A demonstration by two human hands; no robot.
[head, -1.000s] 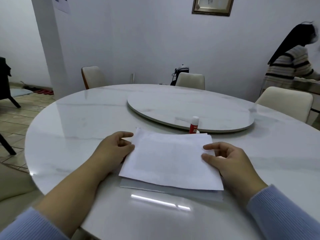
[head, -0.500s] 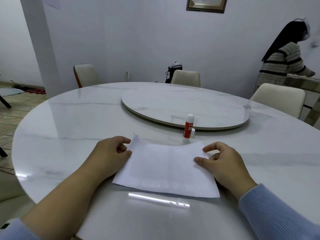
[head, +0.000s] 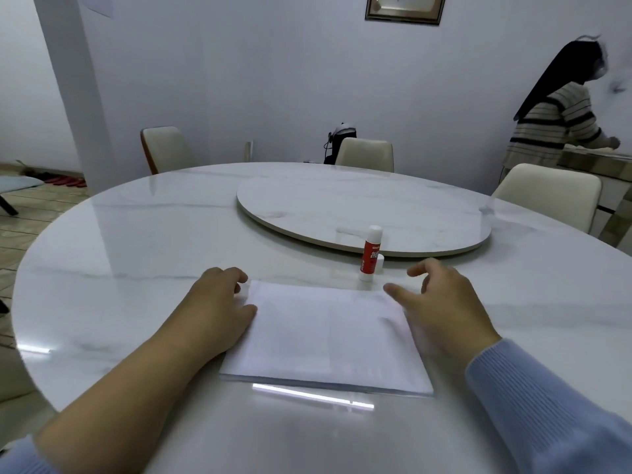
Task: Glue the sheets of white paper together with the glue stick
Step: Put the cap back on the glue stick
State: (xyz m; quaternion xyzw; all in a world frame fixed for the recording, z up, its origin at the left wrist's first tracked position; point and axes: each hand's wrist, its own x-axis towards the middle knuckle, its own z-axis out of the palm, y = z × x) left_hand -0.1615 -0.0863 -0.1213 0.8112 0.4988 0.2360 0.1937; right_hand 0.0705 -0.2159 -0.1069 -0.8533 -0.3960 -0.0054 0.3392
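Note:
A stack of white paper sheets (head: 325, 340) lies flat on the round marble table (head: 136, 251) in front of me. My left hand (head: 219, 306) rests at the stack's left edge, fingers curled, thumb touching the paper. My right hand (head: 441, 302) hovers over the stack's far right corner with fingers loosely spread, holding nothing. A red and white glue stick (head: 370, 253) stands upright just beyond the paper's far edge, between my hands and nearer the right one.
A raised marble turntable (head: 362, 213) fills the table's middle behind the glue stick. Cream chairs (head: 364, 155) ring the table. A person in a striped top (head: 561, 107) stands at the far right by a counter.
The top sheet has been lowered and squared onto the stack. My right hand let go of the paper's right edge and lifted toward the far corner, fingers opening.

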